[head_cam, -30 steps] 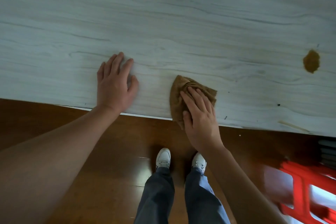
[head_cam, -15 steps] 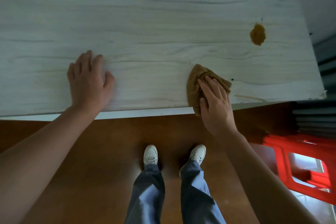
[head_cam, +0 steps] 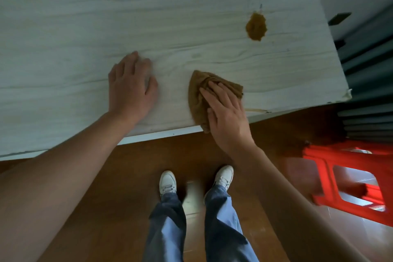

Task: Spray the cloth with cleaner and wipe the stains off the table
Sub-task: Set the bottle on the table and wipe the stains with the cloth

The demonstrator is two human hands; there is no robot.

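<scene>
A crumpled brown cloth (head_cam: 200,89) lies on the pale wood-grain table (head_cam: 106,17) near its front edge. My right hand (head_cam: 227,117) presses down on the cloth with straight fingers, the cloth's lower end hanging slightly over the edge. A brown stain (head_cam: 256,26) sits on the table beyond and to the right of the cloth, apart from it. My left hand (head_cam: 130,89) rests flat on the bare table to the left of the cloth, holding nothing. No cleaner bottle is in view.
The table's right end (head_cam: 338,70) is close to the stain. A red plastic stool (head_cam: 350,178) stands on the brown floor at the right, with dark stacked items (head_cam: 370,121) behind it. My feet (head_cam: 195,178) stand just below the table's front edge.
The view has shifted right along the table; the green bottle at the top left has left the frame. My left hand has slid right, closer to the cloth. The stain now lies nearer the cloth.
</scene>
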